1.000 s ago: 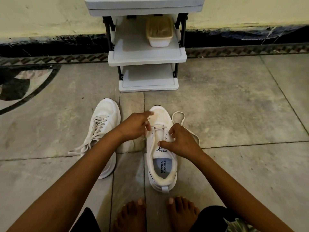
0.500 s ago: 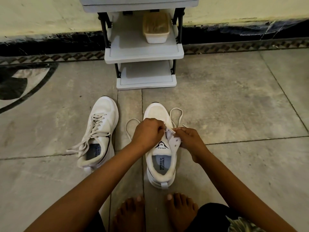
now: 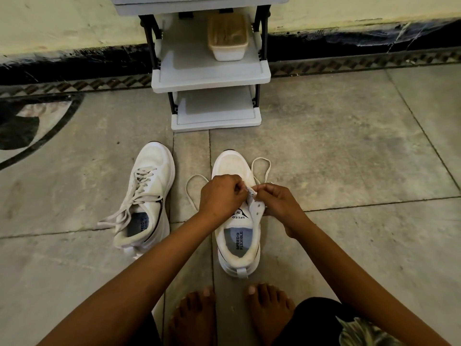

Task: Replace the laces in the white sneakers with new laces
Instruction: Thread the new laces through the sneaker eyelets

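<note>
We see two white sneakers on the floor, toes pointing away from us. The left sneaker (image 3: 149, 196) leans slightly outward, fully laced, with the lace ends (image 3: 112, 218) trailing loose past its heel. The right sneaker (image 3: 239, 236) stands upright, its eyelets mostly bare. Its lace (image 3: 262, 163) loops out on both sides of the toe.

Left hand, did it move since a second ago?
Yes. The left hand moved rightward: it was mostly left of the floor's lengthwise grout line, and now sits past it, over the right sneaker, fingers pinching its eyelet flap.
</note>
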Motion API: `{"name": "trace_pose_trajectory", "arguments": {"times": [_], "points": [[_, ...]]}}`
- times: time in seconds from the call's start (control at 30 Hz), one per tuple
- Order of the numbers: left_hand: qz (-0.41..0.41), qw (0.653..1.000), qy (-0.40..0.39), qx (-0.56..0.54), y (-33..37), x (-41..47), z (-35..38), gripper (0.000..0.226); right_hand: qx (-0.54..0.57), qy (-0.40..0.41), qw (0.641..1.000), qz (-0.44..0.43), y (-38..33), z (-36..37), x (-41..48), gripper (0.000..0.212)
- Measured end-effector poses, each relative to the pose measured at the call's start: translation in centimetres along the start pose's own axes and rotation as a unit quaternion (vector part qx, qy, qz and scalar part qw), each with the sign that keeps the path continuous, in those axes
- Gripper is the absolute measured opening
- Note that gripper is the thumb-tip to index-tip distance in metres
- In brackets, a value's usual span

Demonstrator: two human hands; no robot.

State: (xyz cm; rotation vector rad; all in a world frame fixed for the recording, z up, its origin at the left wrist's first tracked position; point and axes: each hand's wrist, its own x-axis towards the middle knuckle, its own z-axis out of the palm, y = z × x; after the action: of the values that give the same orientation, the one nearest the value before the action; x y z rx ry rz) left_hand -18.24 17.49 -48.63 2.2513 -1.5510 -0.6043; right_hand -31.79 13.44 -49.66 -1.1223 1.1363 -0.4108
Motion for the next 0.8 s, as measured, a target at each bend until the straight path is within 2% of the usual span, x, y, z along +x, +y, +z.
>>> {"name": "trace_pose_trajectory", "arguments": {"times": [0.27,0.4,0.5,0.6,0.73,0.8], "points": [[-0.02,1.0,0.009,-0.01,0.1,-0.3,0.3,0.017,-0.023,-0.038,0.998,-0.033,-0.5,0.3,-0.7,0.015],[-0.042,0.999,0.017,-0.017,0.7,-0.5,0.3,0.015,-0.037,-0.024,0.998,-0.051,0.1,0.7,-1.0,0.011],[-0.064,0.997,0.036,0.009,1.1,-0.7,0.5,0.019,0.052,-0.025,0.998,-0.023,0.9,1.0,-1.2,0.021],[-0.095,0.994,0.037,-0.049,1.5,-1.1,0.5,0.018,0.069,0.011,0.997,-0.023,1.2,1.3,-0.9,0.021],[-0.114,0.973,-0.038,-0.198,1.1,-1.3,0.1,0.022,0.03,0.071,0.996,-0.043,0.6,1.6,0.1,0.01],[-0.109,0.968,-0.08,-0.213,0.5,-1.7,-0.3,0.027,-0.004,0.073,0.997,-0.041,0.3,1.5,0.6,0.013]]}}
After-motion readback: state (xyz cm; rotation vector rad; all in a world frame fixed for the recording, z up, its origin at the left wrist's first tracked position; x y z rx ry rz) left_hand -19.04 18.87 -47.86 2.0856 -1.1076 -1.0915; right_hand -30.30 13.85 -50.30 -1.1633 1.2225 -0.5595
